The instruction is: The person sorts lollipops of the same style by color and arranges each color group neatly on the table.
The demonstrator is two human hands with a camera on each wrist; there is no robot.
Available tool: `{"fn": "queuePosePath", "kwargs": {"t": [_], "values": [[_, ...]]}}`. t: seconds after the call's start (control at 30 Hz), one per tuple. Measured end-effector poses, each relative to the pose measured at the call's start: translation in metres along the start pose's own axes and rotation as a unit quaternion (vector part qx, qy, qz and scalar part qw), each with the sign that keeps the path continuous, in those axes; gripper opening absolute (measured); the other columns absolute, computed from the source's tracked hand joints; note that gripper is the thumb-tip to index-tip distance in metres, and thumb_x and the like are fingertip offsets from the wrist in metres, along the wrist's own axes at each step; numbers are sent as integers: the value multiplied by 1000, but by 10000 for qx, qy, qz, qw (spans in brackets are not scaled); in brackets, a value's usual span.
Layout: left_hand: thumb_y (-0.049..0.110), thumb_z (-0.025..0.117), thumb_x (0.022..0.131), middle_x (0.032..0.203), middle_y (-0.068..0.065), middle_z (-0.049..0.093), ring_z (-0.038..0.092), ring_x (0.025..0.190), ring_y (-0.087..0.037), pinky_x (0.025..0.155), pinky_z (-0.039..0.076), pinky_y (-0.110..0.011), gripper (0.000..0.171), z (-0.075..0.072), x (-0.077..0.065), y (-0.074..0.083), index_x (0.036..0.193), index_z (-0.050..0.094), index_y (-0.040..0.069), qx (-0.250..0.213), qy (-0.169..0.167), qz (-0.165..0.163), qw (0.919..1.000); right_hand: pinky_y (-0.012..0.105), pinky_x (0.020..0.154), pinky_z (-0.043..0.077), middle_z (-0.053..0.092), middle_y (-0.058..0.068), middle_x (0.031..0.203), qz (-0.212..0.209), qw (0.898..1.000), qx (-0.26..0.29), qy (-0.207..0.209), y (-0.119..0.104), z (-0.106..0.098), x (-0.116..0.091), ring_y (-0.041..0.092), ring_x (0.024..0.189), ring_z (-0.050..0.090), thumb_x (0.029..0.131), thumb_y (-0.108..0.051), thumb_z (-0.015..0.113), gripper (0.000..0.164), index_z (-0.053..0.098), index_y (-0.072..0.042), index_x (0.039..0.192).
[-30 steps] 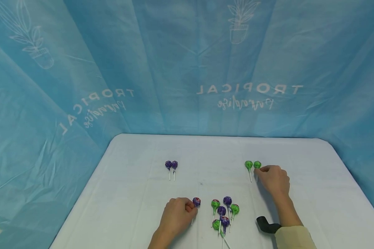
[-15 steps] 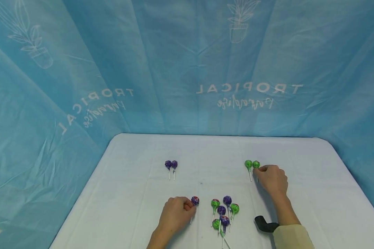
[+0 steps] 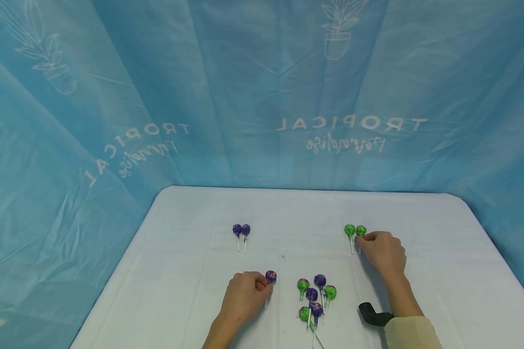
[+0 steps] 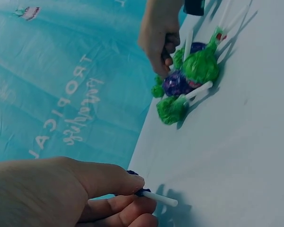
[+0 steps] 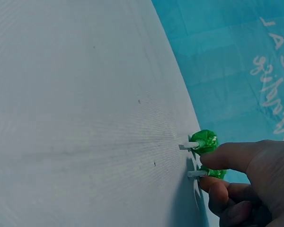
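Note:
Between thumb and fingers my left hand (image 3: 243, 295) pinches a purple lollipop (image 3: 270, 277), its wrapped head up and away from me. In the left wrist view the white stick (image 4: 162, 197) pokes out past the thumb. At the far right of the table, my right hand (image 3: 383, 252) pinches a green lollipop (image 3: 361, 230) just below its head. Another green lollipop (image 3: 350, 230) lies close on its left, stick toward me. The right wrist view shows the held one's stick (image 5: 196, 174) between thumb and forefinger.
Several mixed lollipops, such as a purple one (image 3: 312, 294) and a green one (image 3: 303, 284), lie in a loose cluster between the hands. Two purple lollipops (image 3: 246, 230) lie side by side farther back. A blue printed curtain (image 3: 244, 121) hangs behind the white table (image 3: 192, 213).
My left hand has carried the purple lollipop slightly left and farther from me, away from the cluster. The right hand stays at the green lollipop with hardly any movement.

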State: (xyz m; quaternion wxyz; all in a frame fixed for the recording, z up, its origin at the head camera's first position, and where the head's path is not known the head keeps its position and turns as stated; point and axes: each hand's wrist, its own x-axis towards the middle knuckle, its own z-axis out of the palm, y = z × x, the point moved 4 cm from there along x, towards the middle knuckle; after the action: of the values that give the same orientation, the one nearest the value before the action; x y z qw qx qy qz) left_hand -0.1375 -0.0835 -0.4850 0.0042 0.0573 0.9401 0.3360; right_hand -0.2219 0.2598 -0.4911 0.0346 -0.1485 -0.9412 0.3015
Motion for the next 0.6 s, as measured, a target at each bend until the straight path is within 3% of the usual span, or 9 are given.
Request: {"fn": "queuePosePath", "kwargs": {"t": [0.23,0.47,0.6], "values": [[23,72,82,61,14,57,52,57,-4,59,45,-29,12,-15,9,-11,75,70,14,-24,161,-105,9998,35,50,40,66,17,85,98,9998,-99,-158,1,1,-5,27,67,57,86,-34,66,37,71,2,94],[22,74,82,62,11,57,52,55,-5,55,45,-27,13,-26,24,-15,76,70,11,88,816,-146,9965,37,52,40,66,20,86,-20,9995,-298,-74,-1,-5,-9,27,65,56,85,-38,68,44,69,4,97],[23,72,83,63,11,58,52,55,-5,55,45,-27,14,-27,30,-13,77,71,11,193,995,-170,9947,36,49,38,65,19,84,-61,9990,-408,-161,0,-8,-11,25,62,53,85,-44,68,51,68,5,99]]}}
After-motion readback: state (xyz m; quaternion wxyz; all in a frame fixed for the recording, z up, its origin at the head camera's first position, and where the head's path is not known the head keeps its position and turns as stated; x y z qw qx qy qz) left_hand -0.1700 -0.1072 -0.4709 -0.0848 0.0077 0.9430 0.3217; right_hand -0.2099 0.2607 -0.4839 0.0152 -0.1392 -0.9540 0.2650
